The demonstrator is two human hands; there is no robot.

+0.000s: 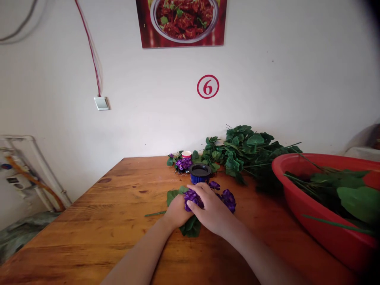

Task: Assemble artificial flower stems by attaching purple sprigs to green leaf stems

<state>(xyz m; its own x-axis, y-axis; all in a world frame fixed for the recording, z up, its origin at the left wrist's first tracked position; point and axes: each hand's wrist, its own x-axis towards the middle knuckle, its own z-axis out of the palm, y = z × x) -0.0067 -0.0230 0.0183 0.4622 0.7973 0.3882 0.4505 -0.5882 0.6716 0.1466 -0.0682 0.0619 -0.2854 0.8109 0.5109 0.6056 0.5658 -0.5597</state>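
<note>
My left hand (178, 211) is closed round a purple artificial flower (193, 198) with green leaves (191, 226), low over the table. Most of its fingers are hidden behind the bloom, and a green stem (156, 214) sticks out to the left. My right hand (212, 208) lies over the same bloom, thumb and fingers bent about its petals. More purple blossoms (228, 200) show just right of that hand. Right behind the hands stands a small blue pot (200, 172) with a black top.
A red plastic basin (297, 198) holding green leaves fills the right side. Behind it, a heap of artificial green foliage (246, 148) lies against the wall. A small red-and-white cup (186, 154) and purple flowers (183, 163) stand at the wooden table's (118, 206) back edge.
</note>
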